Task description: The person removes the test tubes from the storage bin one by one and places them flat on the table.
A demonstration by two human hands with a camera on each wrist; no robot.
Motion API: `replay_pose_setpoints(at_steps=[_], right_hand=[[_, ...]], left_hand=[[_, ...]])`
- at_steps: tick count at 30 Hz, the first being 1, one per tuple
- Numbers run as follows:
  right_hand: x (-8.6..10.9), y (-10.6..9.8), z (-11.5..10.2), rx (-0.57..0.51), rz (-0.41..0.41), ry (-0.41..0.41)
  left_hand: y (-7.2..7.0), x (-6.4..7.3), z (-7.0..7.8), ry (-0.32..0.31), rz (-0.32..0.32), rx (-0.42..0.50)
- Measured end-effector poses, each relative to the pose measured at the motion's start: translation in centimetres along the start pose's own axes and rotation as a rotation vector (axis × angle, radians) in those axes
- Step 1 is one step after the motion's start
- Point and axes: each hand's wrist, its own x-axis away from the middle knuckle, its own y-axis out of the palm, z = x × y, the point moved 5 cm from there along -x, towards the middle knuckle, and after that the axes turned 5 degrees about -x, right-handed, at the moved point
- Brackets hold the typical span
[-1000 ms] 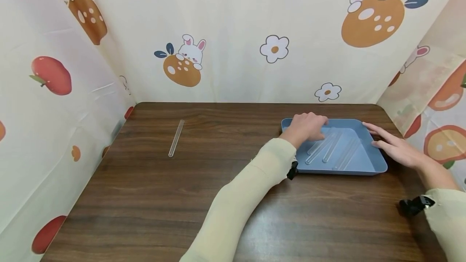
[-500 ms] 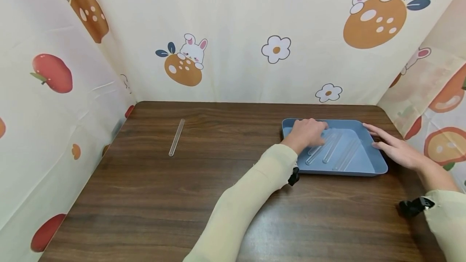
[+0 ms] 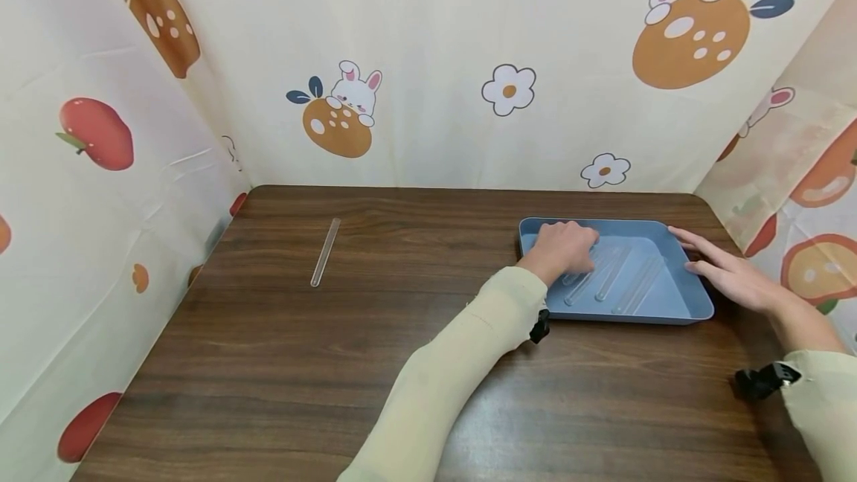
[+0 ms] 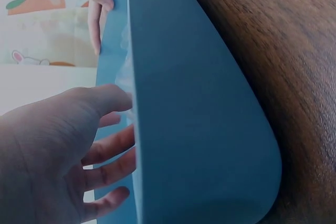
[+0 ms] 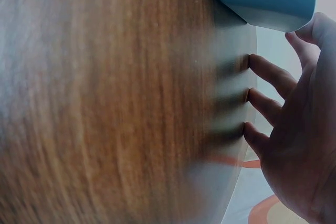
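A blue tray (image 3: 683, 296) stands at the back right of the table with several clear test tubes (image 3: 612, 274) lying in it. My left hand (image 3: 562, 248) reaches into the tray's left part, its thumb and fingers down at the leftmost tubes. In the left wrist view, the tray wall (image 4: 194, 98) hides the fingertips of my left hand (image 4: 63, 135), so I cannot tell whether they pinch a tube. At the tray's right rim rests my right hand (image 3: 726, 274), fingers spread; in the right wrist view its lower fingertips (image 5: 248, 94) meet the tabletop.
One more clear test tube (image 3: 325, 253) lies alone on the left of the brown wooden table (image 3: 268, 363). A printed curtain (image 3: 428, 110) encloses the table at the back and both sides. Black wrist cameras (image 3: 763, 380) sit on the sleeves.
My left thumb and fingers have moved slightly lower and closer together over the tubes, and the tubes beneath have shifted a little. The right hand stays at the rim.
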Motion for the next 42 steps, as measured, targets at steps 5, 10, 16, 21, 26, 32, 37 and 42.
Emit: replay_pose_setpoints(at_steps=[5,10,16,21,26,32,37,42], right_hand=[[0.0,0.1,0.0,0.002,0.002,-0.007],[-0.1,0.1,0.1,0.004,0.001,-0.004],[-0.1,0.0,0.1,0.004,0.003,-0.008],[-0.2,-0.2,0.1,0.003,-0.005,-0.001],[-0.2,-0.2,0.0,0.001,-0.015,0.007],[-0.2,-0.2,-0.1,0.001,-0.02,0.007],[-0.1,-0.1,0.0,0.001,-0.011,-0.001],[-0.1,0.0,-0.1,0.008,-0.009,0.0]], left_hand=[[0.7,-0.9,0.1,0.007,-0.008,-0.028],[0.5,-0.7,0.1,0.012,-0.016,-0.044],[0.6,-1.1,0.1,0.009,-0.025,-0.045],[0.9,-1.6,0.1,0.007,-0.008,-0.037],[0.7,-1.3,0.2,0.001,0.017,-0.026],[0.6,-0.8,0.2,-0.017,0.0,-0.006],[0.7,-0.9,0.0,-0.029,-0.011,-0.006],[0.8,-1.0,-0.2,-0.038,-0.004,-0.006]])
